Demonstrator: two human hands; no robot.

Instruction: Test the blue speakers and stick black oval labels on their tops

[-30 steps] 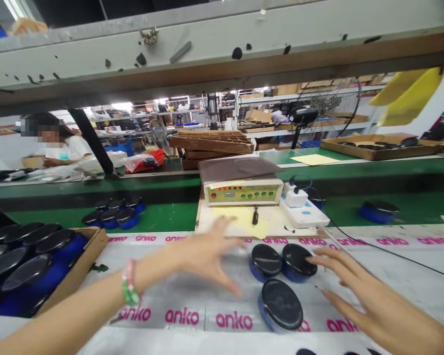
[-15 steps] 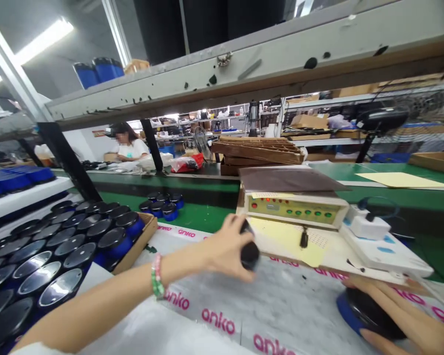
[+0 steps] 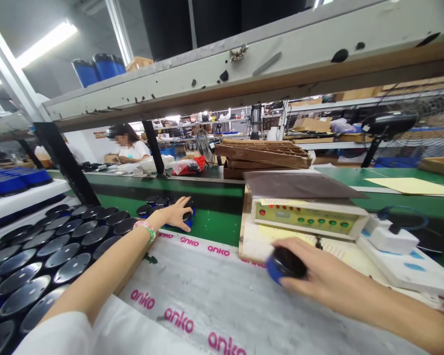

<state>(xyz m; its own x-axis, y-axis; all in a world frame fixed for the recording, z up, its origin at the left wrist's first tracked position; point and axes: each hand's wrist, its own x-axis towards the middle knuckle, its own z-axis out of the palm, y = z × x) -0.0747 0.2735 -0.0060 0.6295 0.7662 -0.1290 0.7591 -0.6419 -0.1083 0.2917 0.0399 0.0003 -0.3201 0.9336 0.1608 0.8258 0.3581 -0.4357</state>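
Note:
On the green belt my left hand (image 3: 174, 215) has its thumb and fingers around a short blue cylinder with a black top (image 3: 187, 216), partly covered by the hand. More such cylinders (image 3: 144, 211) stand beside it, some hidden by my wrist. My right hand (image 3: 299, 264) grips another blue cylinder with a glossy black top (image 3: 276, 270), tilted over the grey sheet printed "anko" (image 3: 207, 281), near the front of a control box (image 3: 307, 214). What these cylinders are I cannot make out.
Rows of black-topped cylinders (image 3: 59, 246) fill the left side. A white power block with plugs (image 3: 395, 241) lies right of the control box. Overhead runs a shelf beam (image 3: 207, 74) on dark posts. Flattened cardboard (image 3: 262, 153) lies behind, and a person (image 3: 129, 145) sits at the back left.
My left hand has moved left and away from me, carrying a cylinder from the sheet to the group on the belt. My right hand has brought its cylinder leftward, towards the control box.

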